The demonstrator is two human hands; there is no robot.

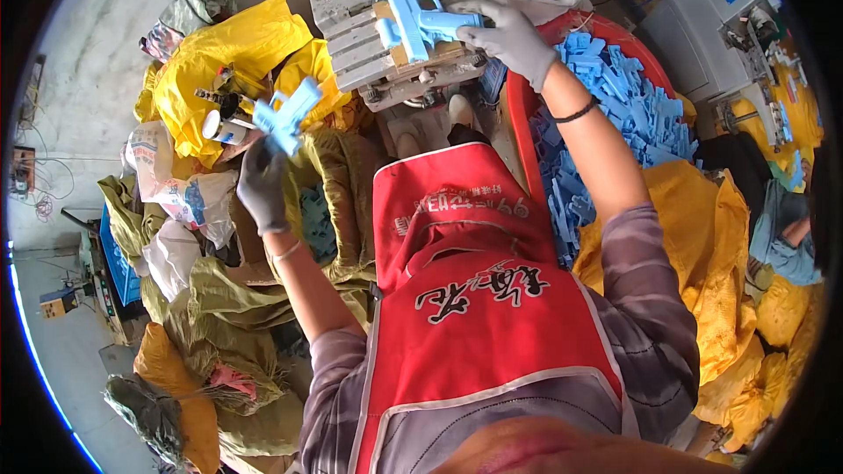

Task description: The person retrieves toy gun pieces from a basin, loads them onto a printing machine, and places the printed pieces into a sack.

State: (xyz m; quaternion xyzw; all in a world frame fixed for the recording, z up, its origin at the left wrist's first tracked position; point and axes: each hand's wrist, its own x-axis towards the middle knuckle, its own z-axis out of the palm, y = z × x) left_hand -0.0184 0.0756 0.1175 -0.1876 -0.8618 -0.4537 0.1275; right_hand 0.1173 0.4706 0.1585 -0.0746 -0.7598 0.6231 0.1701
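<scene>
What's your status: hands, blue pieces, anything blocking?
Left grey-gloved hand grips light-blue plastic pistol-shaped piece. Right grey-gloved hand grips second light-blue pistol-shaped plastic piece over grey slotted metal bed. Nothing seen blocking either hand.

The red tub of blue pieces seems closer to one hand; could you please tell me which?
Right. The right hand is near the red tub's far rim; the left hand is farther away, well to the tub's left.

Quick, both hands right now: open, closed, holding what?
Left hand: closed, holding a blue toy pistol.
Right hand: closed on one end of another blue toy pistol.
</scene>
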